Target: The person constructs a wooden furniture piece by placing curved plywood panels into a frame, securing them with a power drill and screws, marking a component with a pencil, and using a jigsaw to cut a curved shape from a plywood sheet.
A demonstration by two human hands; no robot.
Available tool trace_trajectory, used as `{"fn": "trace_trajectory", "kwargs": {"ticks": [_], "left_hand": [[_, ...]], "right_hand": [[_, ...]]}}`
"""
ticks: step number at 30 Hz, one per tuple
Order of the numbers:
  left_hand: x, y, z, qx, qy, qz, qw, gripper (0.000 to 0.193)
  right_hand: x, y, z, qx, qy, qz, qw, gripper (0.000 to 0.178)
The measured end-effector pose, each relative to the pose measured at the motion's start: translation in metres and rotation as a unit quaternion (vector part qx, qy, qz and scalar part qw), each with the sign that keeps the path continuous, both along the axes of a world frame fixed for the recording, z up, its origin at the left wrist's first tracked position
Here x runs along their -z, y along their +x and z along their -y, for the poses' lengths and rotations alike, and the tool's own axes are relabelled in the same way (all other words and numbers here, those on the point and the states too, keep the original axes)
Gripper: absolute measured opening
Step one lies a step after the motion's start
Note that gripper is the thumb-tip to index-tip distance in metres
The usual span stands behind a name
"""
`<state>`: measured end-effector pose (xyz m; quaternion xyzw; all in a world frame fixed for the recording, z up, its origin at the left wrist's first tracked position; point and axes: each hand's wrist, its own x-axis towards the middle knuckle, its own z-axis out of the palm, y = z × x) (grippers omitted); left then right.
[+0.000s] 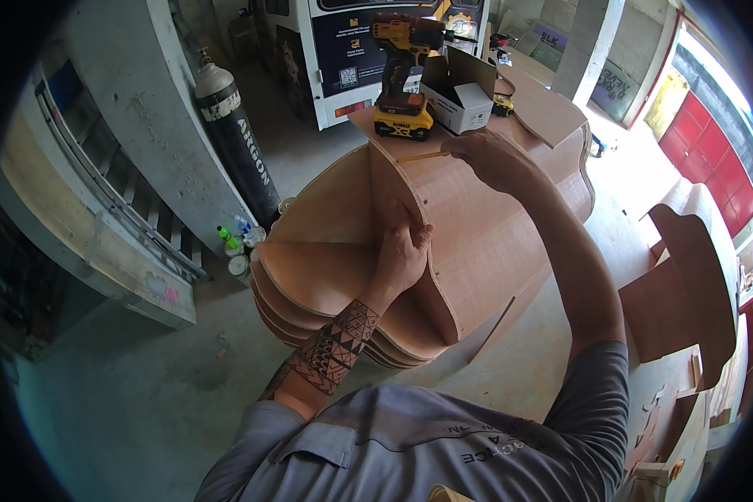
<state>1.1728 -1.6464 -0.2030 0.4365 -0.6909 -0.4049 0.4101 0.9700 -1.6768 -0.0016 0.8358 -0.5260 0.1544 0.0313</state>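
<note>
Head view | curved plywood structure (494,243) at centre, over concrete floor (176,402) | left hand (406,253) against its rib (390,186) (cannot tell if gripping) | right hand (487,155) pinching thin yellow strip (420,157) | drill (404,100), box (467,110) on top | gas cylinder (236,138), van (351,63) beyond

The person is wearing a grey short-sleeved shirt (393,418), a dark seam (410,435) curving across its front, with a stitched flap (318,443) sitting on the left side and dark lettering (495,448) running along the right. A black geometric tattoo (333,351) of triangles and bands is wrapping the left forearm (356,322), while the right sleeve (598,397) is creasing in folds. The left hand (404,258) and right hand (487,159) are showing bare.
</note>
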Motion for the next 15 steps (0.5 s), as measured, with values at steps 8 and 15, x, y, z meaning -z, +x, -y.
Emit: {"fn": "trace_trajectory", "kwargs": {"ticks": [8,15], "left_hand": [[-0.021,0.004,-0.006,0.030,0.118,-0.014,0.992,0.076],[-0.045,0.013,-0.004,0.113,0.281,-0.193,0.933,0.087]], "right_hand": [[0.046,0.002,0.005,-0.024,-0.043,0.094,0.994,0.025],[0.083,-0.029,-0.064,-0.017,-0.061,0.157,0.986,0.029]]}}
